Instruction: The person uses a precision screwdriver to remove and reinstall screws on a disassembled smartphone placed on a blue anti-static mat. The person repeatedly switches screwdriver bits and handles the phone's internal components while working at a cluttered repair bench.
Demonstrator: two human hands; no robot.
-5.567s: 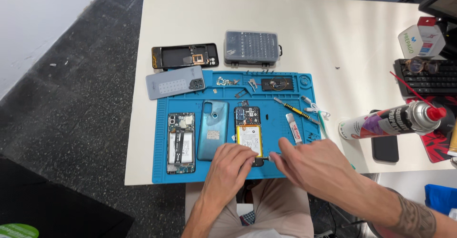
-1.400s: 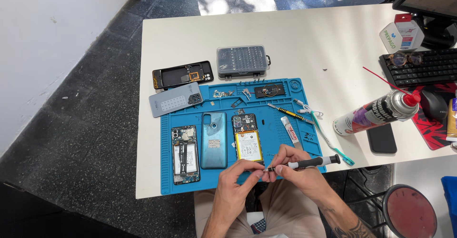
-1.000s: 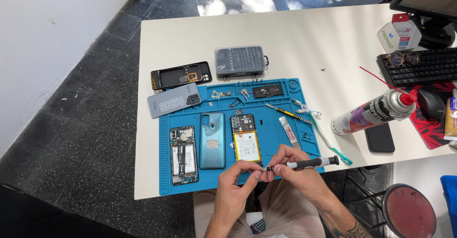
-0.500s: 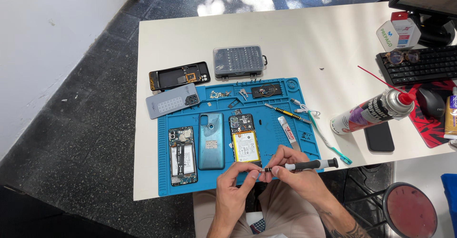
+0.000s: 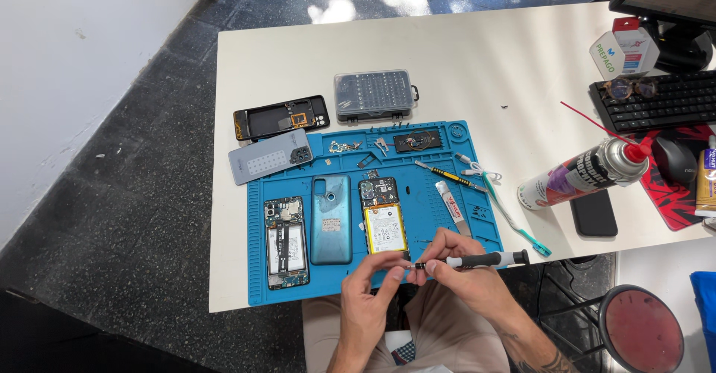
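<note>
White table [image 5: 477, 52] carries a blue mat [image 5: 477, 216]; on the mat lie an opened phone [image 5: 286, 243], a teal back cover [image 5: 330, 218], a second opened phone [image 5: 383, 219], a small tube [image 5: 450, 201] and loose small parts along the top trays. Off the mat's upper left: a grey cover [image 5: 270, 157], a black frame [image 5: 281, 117] and a bit case [image 5: 374, 95]. To the right: a spray can [image 5: 578, 175] on its side, a black phone [image 5: 594, 212], a keyboard [image 5: 664, 101], a mouse [image 5: 675, 160].

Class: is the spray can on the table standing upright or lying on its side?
Lying on its side: the spray can rests lengthwise on the table, its red nozzle toward the keyboard.
</note>
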